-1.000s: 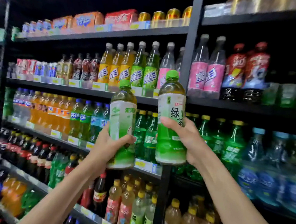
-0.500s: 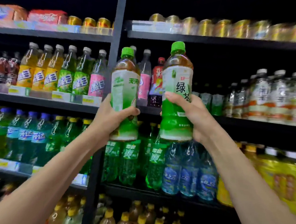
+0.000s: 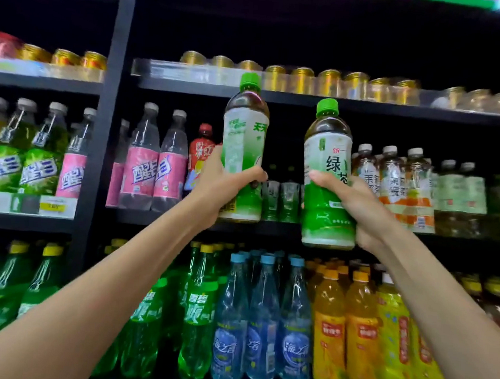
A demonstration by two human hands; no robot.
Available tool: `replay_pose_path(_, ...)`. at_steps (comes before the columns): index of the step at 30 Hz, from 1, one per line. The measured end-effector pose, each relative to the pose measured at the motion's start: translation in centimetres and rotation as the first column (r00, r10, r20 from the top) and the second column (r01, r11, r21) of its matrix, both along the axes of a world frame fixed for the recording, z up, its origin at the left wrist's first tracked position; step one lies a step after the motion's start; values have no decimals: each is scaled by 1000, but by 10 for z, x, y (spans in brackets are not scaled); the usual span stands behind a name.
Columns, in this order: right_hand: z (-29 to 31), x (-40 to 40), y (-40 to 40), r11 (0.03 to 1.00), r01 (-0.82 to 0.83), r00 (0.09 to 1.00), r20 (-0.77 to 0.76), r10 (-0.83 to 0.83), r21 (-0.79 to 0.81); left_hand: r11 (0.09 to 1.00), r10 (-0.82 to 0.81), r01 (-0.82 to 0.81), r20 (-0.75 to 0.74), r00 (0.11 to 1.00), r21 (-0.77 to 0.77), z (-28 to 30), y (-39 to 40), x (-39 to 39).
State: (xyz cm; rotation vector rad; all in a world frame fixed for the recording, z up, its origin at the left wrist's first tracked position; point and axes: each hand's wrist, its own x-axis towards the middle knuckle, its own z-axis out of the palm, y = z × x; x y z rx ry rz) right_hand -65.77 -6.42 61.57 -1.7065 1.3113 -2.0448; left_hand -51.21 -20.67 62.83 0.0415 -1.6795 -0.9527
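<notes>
Two green-capped plastic tea bottles are held upright before dark shop shelving: the left hand (image 3: 222, 187) grips the left green-labelled bottle (image 3: 243, 147), the right hand (image 3: 357, 205) grips the right green-labelled bottle (image 3: 326, 177), near a black metal shelf (image 3: 284, 228) of bottled drinks.

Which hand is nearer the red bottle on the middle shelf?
Left. The left hand is just right of the red bottle; the right hand is much farther right.
</notes>
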Motion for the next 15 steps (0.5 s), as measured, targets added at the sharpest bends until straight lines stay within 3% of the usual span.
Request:
replay_pose_path(6,17,-43,2,999,48,999,5,-48,23,1000,1,-1,13,1000,0,20,-15,-66)
replay_pose_path(15,33,-100,-18,998,10,999,53,-13,60,997,74,-78,167,983,14,32,-68,-151)
